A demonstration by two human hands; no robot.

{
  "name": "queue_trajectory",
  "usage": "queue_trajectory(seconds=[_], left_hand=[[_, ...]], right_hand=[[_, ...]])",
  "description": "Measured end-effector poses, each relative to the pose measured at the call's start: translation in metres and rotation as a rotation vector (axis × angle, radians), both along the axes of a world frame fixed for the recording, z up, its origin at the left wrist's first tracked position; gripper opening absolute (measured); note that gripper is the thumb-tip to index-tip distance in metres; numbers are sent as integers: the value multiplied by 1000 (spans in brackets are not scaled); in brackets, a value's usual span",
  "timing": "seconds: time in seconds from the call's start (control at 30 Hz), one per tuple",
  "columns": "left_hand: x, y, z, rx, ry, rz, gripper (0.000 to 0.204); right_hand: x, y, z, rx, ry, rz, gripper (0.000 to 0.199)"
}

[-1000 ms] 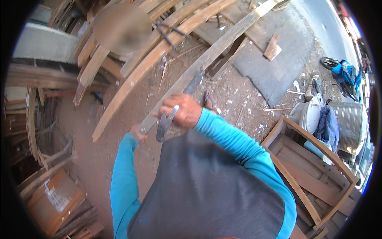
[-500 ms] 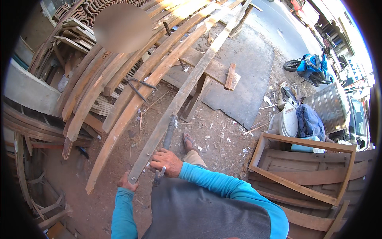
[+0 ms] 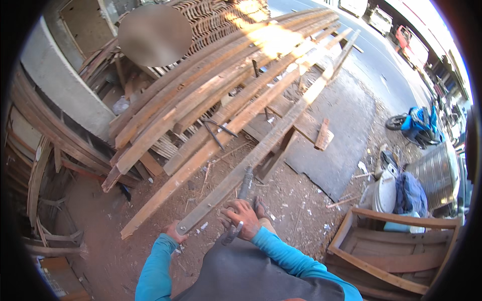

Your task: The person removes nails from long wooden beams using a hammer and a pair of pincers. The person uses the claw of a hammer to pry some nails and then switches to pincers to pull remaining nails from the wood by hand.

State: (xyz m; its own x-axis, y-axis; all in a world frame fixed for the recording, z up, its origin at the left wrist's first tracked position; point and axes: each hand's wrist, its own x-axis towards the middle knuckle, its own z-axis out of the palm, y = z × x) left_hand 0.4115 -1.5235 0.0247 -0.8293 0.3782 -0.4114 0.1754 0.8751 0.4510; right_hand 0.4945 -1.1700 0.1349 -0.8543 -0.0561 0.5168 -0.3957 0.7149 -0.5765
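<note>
My left hand (image 3: 173,232) wraps around the near end of a long grey-brown wooden beam (image 3: 241,173), its fingers partly hidden under the wood. Two small round metal heads (image 3: 182,228) show on the beam's top face near that end. My right hand (image 3: 244,219) is closed around what looks like a hammer (image 3: 245,184), gripped close to its shiny metal head, with the dark grey handle pointing away from me. The hand is beside the beam's right edge, apart from it. Its thumb and forefinger are bent together toward the beam; I cannot make out anything between them.
Several long beams (image 3: 173,198) lie on the left, with a black metal clamp-like piece (image 3: 219,132) on them. A wooden trestle (image 3: 278,155) supports the beam. Wooden frames (image 3: 351,251), a metal drum (image 3: 436,173) and a blue motorbike (image 3: 419,125) are at right. Another person stands behind the beams.
My view has swung left, so the scene sits further right and lower. My right hand has turned and its fingers have lifted and bent. My left hand keeps its hold on the beam.
</note>
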Motion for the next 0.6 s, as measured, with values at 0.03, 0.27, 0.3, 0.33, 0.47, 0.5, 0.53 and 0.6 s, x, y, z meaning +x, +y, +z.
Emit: queue_trajectory(seconds=[0.03,0.27,0.3,0.33,0.47,0.5,0.53,0.6], left_hand=[[0,-2,2,-19,-64,33,66],[6,26,46,-173,382,-219,79],[5,38,53,46,513,-187,79],[6,53,59,264,632,-159,79],[19,158,79,714,-288,197,65],[18,172,52,748,-311,134,65],[19,190,36,746,-284,70,68],[19,230,21,711,-177,-60,77]], right_hand=[[6,1,15,38,-38,-58,42],[56,19,-15,-11,-564,-267,54],[60,18,-26,87,-514,-282,58],[61,18,-25,88,-521,-283,58],[53,13,-34,-95,-565,-129,55],[48,8,-38,-134,-497,-55,56],[46,5,-40,-133,-493,-46,56],[45,5,-43,-284,-537,-63,60]])
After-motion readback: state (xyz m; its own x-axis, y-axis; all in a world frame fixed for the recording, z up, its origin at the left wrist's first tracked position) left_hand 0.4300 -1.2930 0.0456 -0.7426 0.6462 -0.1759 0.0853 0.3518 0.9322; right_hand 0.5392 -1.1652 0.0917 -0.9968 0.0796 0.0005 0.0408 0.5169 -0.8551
